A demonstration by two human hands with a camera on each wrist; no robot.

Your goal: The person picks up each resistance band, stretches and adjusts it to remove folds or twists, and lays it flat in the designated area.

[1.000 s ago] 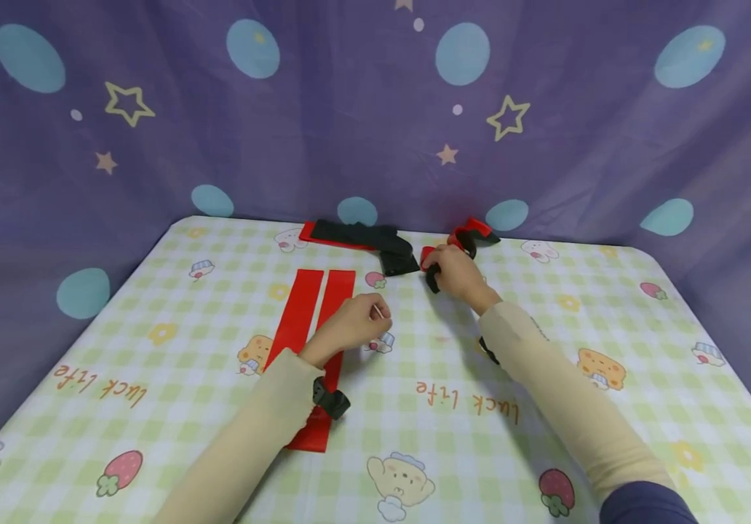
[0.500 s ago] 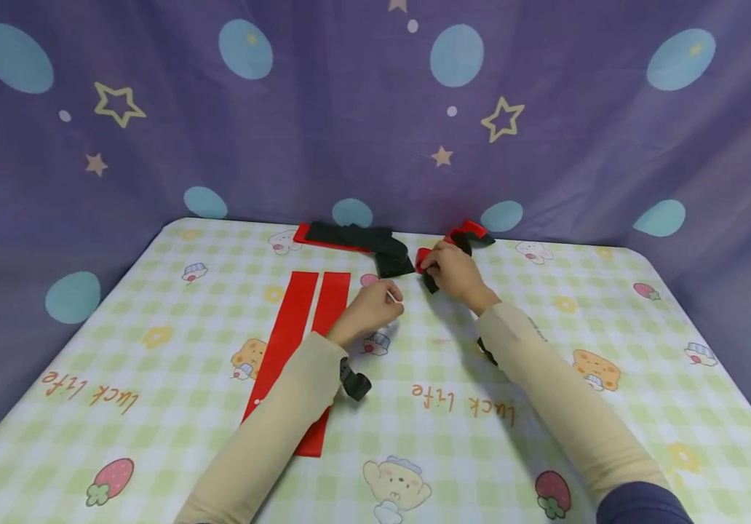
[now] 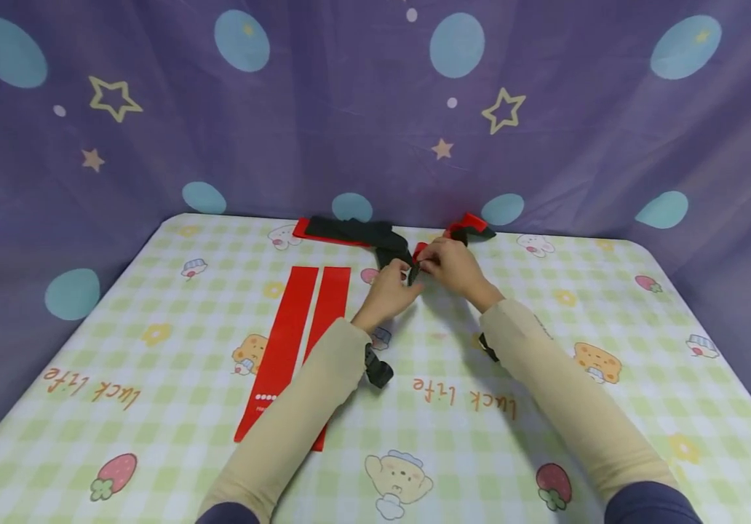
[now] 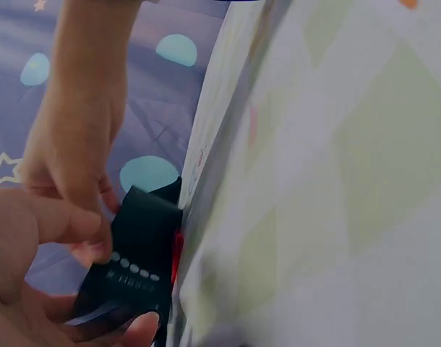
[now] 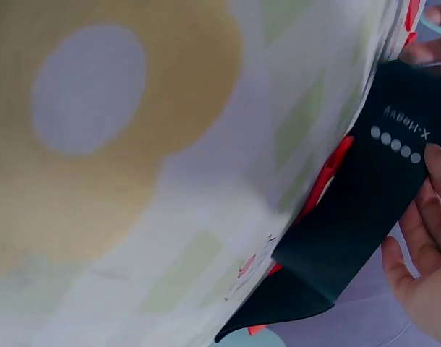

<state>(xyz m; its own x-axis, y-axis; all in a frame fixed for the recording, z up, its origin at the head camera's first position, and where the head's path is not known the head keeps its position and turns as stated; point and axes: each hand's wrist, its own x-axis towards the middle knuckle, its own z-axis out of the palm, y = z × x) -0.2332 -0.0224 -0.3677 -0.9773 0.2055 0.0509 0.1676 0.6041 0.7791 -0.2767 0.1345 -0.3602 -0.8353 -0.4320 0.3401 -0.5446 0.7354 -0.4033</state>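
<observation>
Near the back of the table, my right hand (image 3: pixel 455 268) pinches a black band (image 3: pixel 414 274). My left hand (image 3: pixel 388 295) is at the band's near end, fingertips around it. White dots and lettering show on the black band (image 4: pixel 144 231) in the left wrist view, between my left hand (image 4: pixel 22 253) and right hand (image 4: pixel 79 137). In the right wrist view, the black band (image 5: pixel 365 188) slants down with a fold; my right hand (image 5: pixel 423 253) holds its edge, and fingers of my left hand (image 5: pixel 431 52) are at its upper end.
Two flat red strips (image 3: pixel 286 327) lie side by side at left centre, partly under my left forearm. Black bands (image 3: pixel 352 233) overlap a red one at the back edge. A crumpled red and black piece (image 3: pixel 474 224) lies behind my right hand, before the patterned curtain (image 3: pixel 362 131).
My left hand has moved right and away from me, from over the red strips to the black band. My right hand has stayed nearly in place, and the band's end has shifted slightly left.
</observation>
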